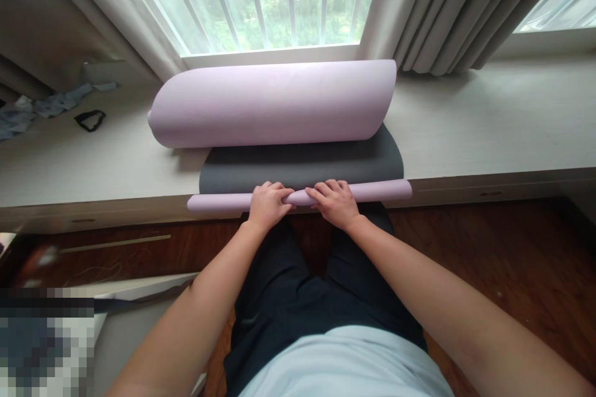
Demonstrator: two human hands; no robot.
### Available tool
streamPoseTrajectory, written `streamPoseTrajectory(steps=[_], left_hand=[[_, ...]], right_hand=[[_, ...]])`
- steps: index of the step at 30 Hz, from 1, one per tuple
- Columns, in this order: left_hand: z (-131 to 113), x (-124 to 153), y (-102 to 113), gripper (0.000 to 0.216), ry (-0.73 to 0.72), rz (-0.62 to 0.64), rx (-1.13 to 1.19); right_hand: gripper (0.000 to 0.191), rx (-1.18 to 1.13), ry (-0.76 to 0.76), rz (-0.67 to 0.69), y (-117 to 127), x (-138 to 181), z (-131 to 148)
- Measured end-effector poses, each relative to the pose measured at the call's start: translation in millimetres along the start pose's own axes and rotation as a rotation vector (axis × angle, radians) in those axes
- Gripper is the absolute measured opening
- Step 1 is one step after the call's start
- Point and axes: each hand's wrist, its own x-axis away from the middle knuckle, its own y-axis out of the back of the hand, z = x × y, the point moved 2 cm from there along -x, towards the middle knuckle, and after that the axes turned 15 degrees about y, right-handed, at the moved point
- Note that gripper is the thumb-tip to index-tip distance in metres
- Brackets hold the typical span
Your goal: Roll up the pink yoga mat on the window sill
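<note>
A yoga mat (274,105), pink-lilac on one face and dark grey on the other, lies on the window ledge. Its far part curls up in a wide loose roll by the window, and the grey face shows in front of it. The near end is rolled into a thin tube along the ledge's front edge. My left hand (270,205) wraps round this tube left of its middle, fingers closed over the top. Just to the right, my right hand (336,201) grips the same tube, thumb towards the other hand. The undersides of both hands are hidden.
The pale ledge (488,118) runs under a barred window (284,0) with grey curtains (433,6). A black band (90,120) and crumpled cloth (60,100) lie at the left. Below is a dark wooden floor (465,248), with a grey-and-white object (135,335) at lower left.
</note>
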Motion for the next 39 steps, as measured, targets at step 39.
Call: streamPoseTrajectory(steps=[39], left_hand=[[-1.6, -21.6, 20.7, 0.031, -0.07, 0.039, 0.083]], right_hand=[[0.057, 0.122, -0.031, 0.03, 18.2, -17.2, 0.9]])
